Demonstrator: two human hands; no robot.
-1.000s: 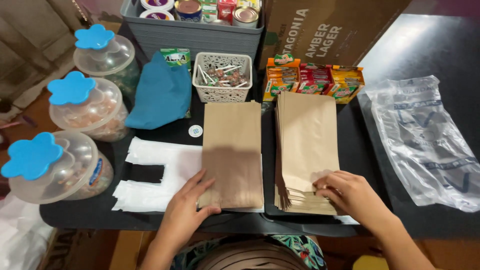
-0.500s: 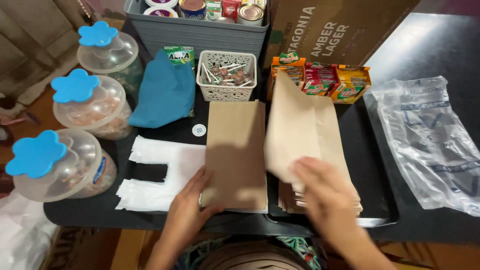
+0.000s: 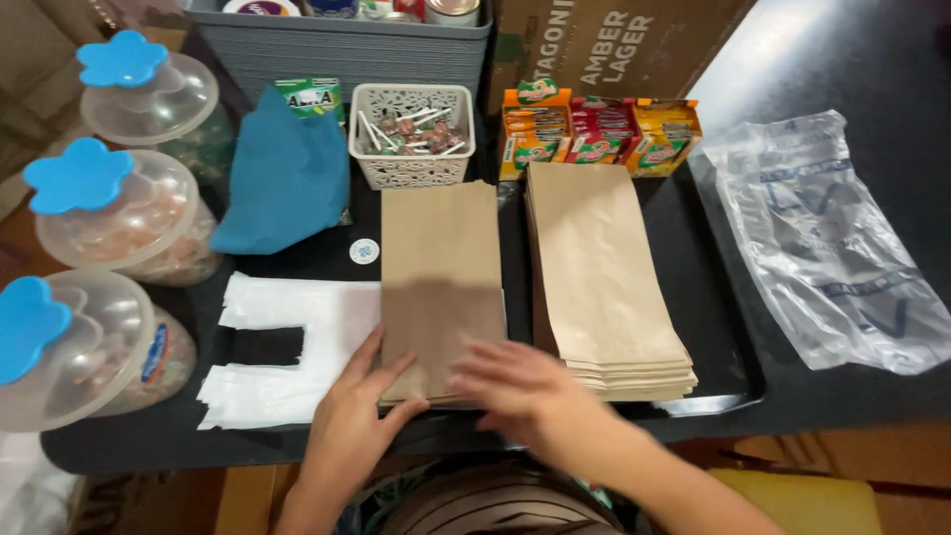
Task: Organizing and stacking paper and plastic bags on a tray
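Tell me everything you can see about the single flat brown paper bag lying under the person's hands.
The single brown paper bag is plain, matte kraft paper, unprinted, folded flat and unopened. It lies lengthwise on the black table, its far end near the white lattice basket. Its left edge overlaps white plastic bags. The left hand presses its near left corner; the blurred right hand covers its near right edge.

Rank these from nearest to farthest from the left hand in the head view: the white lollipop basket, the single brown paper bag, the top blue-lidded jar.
1. The single brown paper bag: under the left hand, touching it at the near end.
2. The white lollipop basket: straight beyond the bag.
3. The top blue-lidded jar: far back left corner.
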